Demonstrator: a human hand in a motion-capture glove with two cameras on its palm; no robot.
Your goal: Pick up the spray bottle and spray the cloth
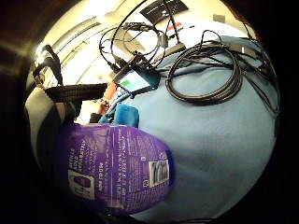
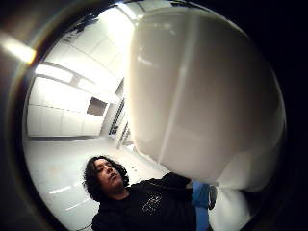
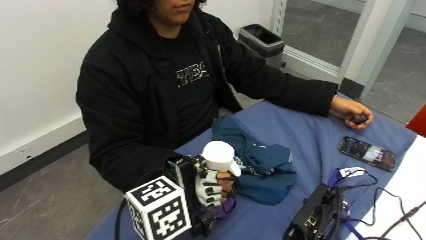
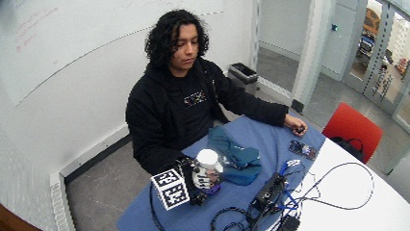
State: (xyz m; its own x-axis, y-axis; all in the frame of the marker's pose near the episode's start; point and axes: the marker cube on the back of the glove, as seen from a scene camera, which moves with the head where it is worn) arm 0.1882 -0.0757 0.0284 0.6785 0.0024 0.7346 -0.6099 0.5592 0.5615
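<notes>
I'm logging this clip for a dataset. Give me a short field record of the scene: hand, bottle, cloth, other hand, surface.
right hand: fingers curled round the spray bottle
spray bottle: white top, purple label, held upright beside the cloth
cloth: teal, crumpled on the table
bare hand: rests on the table, closed round a small dark object
phone: lies flat near the bare hand
table: blue cover

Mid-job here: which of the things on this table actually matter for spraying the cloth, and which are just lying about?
For the job:
spray bottle, gripped by the gloved right hand
crumpled teal cloth beside it

Lying about:
phone on the blue table cover
black box with coiled cables
small dark object in the bare hand
</notes>
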